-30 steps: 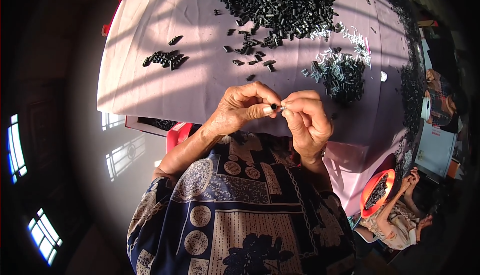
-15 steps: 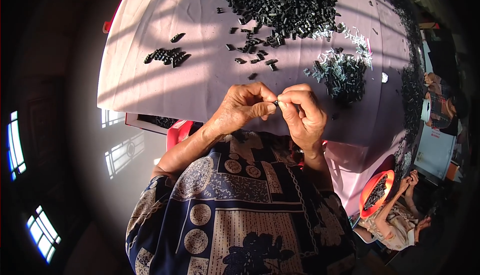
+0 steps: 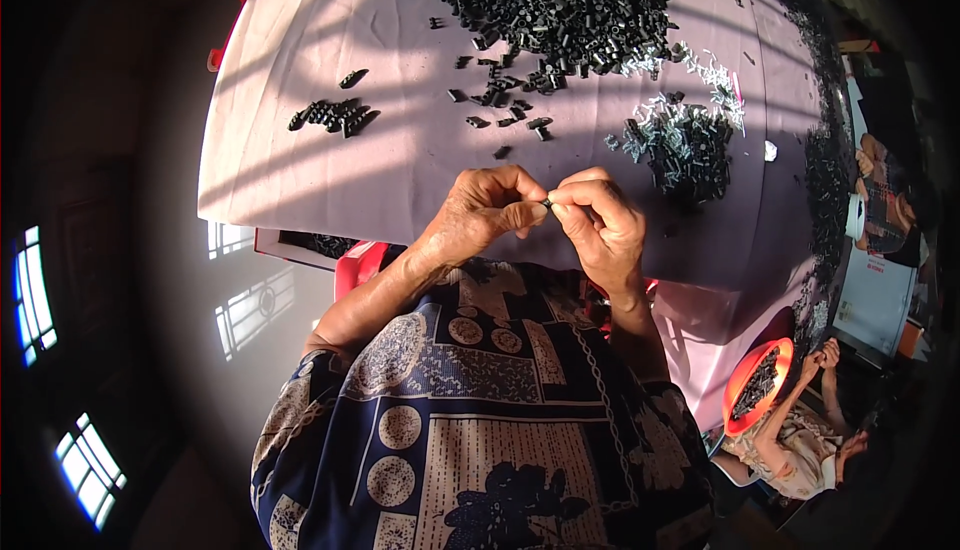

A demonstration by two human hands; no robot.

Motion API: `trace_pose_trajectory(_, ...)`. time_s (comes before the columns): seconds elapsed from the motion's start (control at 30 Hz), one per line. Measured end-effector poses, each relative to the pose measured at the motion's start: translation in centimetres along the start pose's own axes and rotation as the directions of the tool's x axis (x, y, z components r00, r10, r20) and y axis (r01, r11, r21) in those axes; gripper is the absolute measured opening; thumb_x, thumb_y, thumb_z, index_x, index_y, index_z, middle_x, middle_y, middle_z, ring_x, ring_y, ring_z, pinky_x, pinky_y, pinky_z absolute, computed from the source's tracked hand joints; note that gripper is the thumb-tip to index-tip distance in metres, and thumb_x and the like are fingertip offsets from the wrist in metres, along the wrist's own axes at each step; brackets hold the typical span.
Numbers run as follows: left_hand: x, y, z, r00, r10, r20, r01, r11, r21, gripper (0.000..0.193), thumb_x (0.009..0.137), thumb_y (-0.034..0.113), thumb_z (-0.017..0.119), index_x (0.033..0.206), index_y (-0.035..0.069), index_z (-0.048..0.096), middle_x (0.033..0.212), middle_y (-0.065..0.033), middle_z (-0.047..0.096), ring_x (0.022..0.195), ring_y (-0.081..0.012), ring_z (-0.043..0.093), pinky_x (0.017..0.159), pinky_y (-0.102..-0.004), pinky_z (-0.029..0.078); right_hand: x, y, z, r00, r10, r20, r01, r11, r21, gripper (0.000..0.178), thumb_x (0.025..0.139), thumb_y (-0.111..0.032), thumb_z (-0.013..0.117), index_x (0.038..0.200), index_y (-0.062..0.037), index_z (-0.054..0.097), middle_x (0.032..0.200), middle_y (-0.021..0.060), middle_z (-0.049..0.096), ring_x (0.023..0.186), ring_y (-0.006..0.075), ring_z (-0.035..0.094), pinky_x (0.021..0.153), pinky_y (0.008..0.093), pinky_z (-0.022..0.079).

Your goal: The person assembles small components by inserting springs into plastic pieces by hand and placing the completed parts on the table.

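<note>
My left hand (image 3: 484,208) and my right hand (image 3: 602,222) meet over the near edge of the table, fingertips pinched together. Between them sits a small black part (image 3: 547,203), mostly covered by the fingers. Beyond my hands, several loose black cylindrical pieces (image 3: 505,90) lie scattered on the pink cloth. On the right is a mixed pile of black and pale small parts (image 3: 690,150). To the left lies a small cluster of black pieces (image 3: 335,116), with one single piece (image 3: 352,78) just above it.
A large heap of black pieces (image 3: 560,5) covers the far middle of the pink-clothed table (image 3: 270,150). Black parts (image 3: 826,170) also line the right side. At lower right, another person (image 3: 795,450) sits beside an orange basin (image 3: 757,386) of black pieces. A red chair (image 3: 358,265) is near my left forearm.
Both hands have shifted very slightly left while keeping their pinch on the small black part. The piles look the same, and the whole view has moved a little.
</note>
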State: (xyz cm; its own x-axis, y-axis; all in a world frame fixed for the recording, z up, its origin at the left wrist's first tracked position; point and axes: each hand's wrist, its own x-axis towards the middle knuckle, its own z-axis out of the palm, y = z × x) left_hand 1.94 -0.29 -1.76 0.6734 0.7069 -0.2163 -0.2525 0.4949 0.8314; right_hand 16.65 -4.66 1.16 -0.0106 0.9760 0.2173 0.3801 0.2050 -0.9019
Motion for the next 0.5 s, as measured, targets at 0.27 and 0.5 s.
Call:
trace_pose_trajectory(0.27, 1.0, -0.2, 0.0, 0.999, -0.004, -0.049, 0.011, 0.991, 0.132, 0.008, 0.072, 0.006, 0.055, 0.073, -0.001, 0.052, 0.061, -0.0016, 0.051, 0.054, -0.0055, 0.044, 0.049, -0.0184, 0.037, 0.8, 0.9, -0.6, 0.995, -0.039, 0.089, 0.043, 0.998, -0.048, 0.006, 0.069, 0.003, 0.052, 0.074, -0.0003, 0.053, 0.069, 0.0059, 0.050, 0.059, 0.0114, 0.047, 0.052, 0.0210, 0.037)
trace_pose_trajectory(0.5, 1.3, -0.3, 0.0, 0.999, -0.009, -0.039, 0.005, 0.993, -0.118, 0.010, 0.072, 0.007, 0.056, 0.076, -0.001, 0.053, 0.067, -0.0054, 0.053, 0.055, -0.0098, 0.048, 0.052, -0.0213, 0.040, -0.2, 0.6, 0.3, 0.999, 0.009, -0.033, -0.010, 0.999, -0.033, 0.016, 0.072, 0.001, 0.049, 0.087, -0.0027, 0.055, 0.075, 0.0071, 0.049, 0.065, 0.0149, 0.050, 0.056, 0.0228, 0.040)
